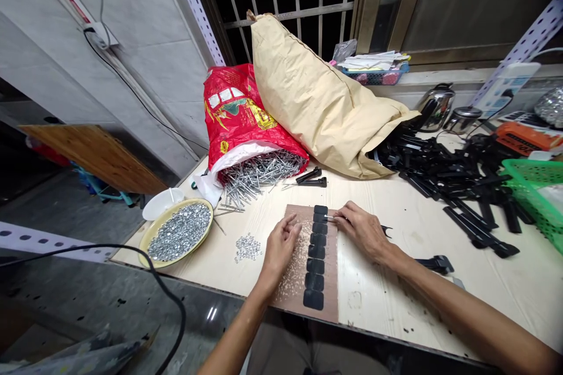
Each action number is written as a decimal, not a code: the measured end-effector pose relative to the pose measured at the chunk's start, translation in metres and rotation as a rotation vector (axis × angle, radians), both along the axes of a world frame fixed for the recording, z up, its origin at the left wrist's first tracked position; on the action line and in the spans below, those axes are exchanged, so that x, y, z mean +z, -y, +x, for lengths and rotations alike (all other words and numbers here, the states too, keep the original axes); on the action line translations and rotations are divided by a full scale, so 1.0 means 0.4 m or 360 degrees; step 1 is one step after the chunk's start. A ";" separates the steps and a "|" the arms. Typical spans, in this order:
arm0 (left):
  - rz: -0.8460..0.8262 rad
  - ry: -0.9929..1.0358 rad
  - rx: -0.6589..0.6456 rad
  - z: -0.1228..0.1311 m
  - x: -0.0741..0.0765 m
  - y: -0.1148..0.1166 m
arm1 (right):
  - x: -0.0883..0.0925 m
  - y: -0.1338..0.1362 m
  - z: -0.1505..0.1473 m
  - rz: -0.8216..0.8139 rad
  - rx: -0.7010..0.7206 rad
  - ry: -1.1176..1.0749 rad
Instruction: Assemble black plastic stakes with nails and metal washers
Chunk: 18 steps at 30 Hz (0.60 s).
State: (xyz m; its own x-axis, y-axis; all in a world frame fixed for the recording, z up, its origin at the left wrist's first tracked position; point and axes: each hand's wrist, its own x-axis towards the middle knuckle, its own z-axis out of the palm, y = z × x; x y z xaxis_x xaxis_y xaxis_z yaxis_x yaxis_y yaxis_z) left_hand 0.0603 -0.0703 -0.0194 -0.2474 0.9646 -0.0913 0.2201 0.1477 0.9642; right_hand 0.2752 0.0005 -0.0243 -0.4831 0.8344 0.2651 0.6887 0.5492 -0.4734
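A row of black rounded squares (314, 299) runs down a brown board (329, 313) on the table. Pinched in my right hand (361, 231) is a thin metal pin (329, 217), its tip over one of the upper squares. My left hand (282, 246) rests at the board's left side, thumb and fingertips drawn together; whatever they hold is too small to make out. Tiny pale pieces (299, 266) are scattered over the board beside the squares. Left of the board sits a small pile of clear bits (247, 247).
A yellow bowl (208, 234) of small shiny pieces stands at the table's left edge. Behind are a red bag (229, 123) spilling metal rods (259, 173) and a tan sack (308, 94). Black plastic parts (457, 170) and a green basket (534, 187) lie at right.
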 end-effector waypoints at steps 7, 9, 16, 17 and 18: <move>0.0301 -0.0522 0.0081 0.011 -0.026 0.023 | -0.046 0.064 -0.008 0.0237 0.0385 0.0032; 0.0310 -0.0543 0.0091 0.016 -0.024 0.022 | -0.049 0.097 -0.010 0.0286 0.0666 0.0036; 0.0250 -0.0618 0.0116 0.014 -0.022 0.019 | -0.009 0.055 -0.011 0.0182 0.0429 -0.0040; 0.0245 -0.0617 0.0117 0.013 -0.023 0.018 | -0.009 0.061 -0.013 0.0214 0.0588 -0.0028; 0.0242 -0.0610 0.0117 0.012 -0.024 0.017 | -0.009 0.070 -0.016 0.0250 0.0815 0.0007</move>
State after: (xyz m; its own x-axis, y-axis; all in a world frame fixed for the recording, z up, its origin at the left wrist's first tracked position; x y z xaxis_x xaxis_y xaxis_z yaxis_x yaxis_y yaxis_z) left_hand 0.0652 -0.0772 -0.0291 -0.3046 0.9385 0.1627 0.5614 0.0389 0.8266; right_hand 0.2688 -0.0274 -0.0278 -0.8193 0.4421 0.3650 0.3158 0.8794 -0.3563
